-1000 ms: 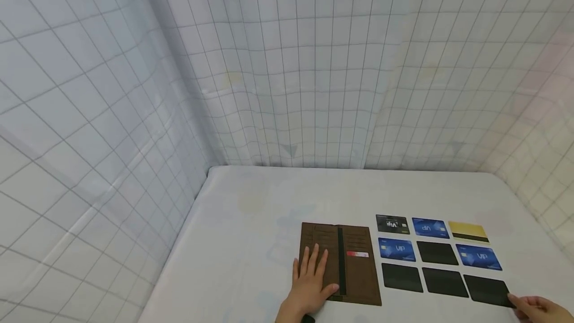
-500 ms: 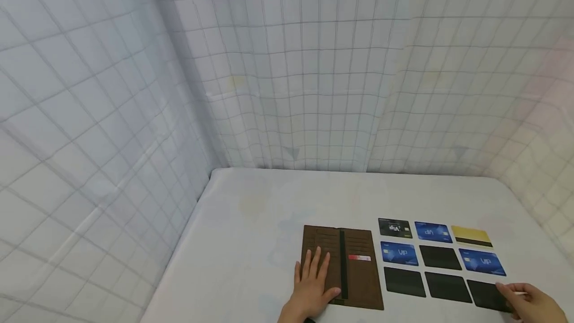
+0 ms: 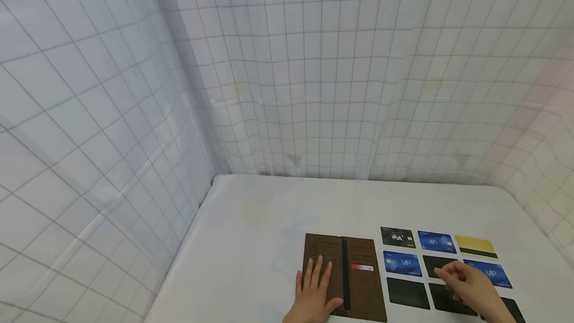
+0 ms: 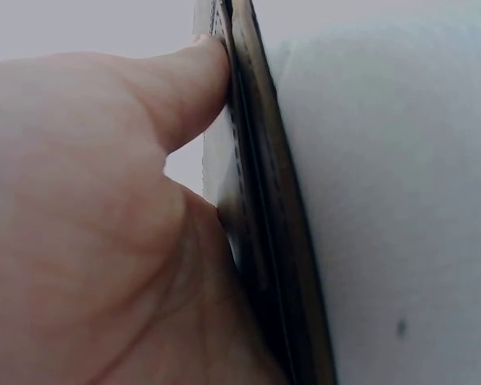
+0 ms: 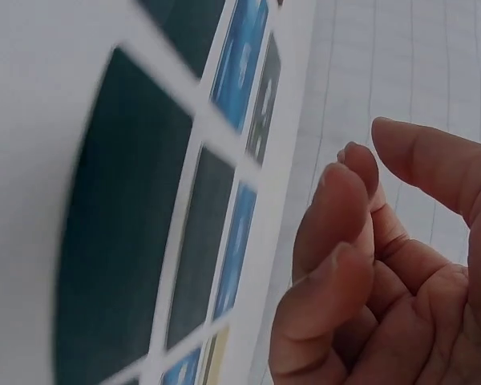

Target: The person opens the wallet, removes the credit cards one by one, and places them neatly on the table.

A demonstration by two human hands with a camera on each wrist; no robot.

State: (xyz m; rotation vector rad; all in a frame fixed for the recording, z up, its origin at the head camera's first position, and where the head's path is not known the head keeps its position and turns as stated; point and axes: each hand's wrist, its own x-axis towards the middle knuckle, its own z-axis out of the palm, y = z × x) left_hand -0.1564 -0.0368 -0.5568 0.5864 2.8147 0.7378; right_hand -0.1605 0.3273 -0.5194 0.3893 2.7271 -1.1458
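My left hand [image 3: 311, 290] lies flat with fingers spread on the left half of an open brown wallet [image 3: 365, 295]. In the left wrist view, the thumb rests at the wallet's edge [image 4: 264, 192]. A red-and-white card [image 3: 362, 267] shows in a slot of the wallet's right half. My right hand [image 3: 471, 285] hovers over the laid-out cards, overlapping the black middle card [image 3: 430, 262] and a black card in the front row [image 3: 441, 298]. Its fingers are loosely curled, with a gap between thumb and forefinger and nothing held, as the right wrist view shows.
Cards lie in three rows right of the wallet. The back row has a black VIP card [image 3: 398, 238], a blue one [image 3: 437, 242] and a yellow one [image 3: 475, 244]. Another black card [image 3: 408, 293] lies front left. Grid-patterned curtains [image 3: 291, 64] surround the white table [image 3: 242, 263].
My right hand has left the front right black card, whose corner it held, and moved left and away over the middle cards. The left hand stays on the wallet. The head view tilts slightly up.
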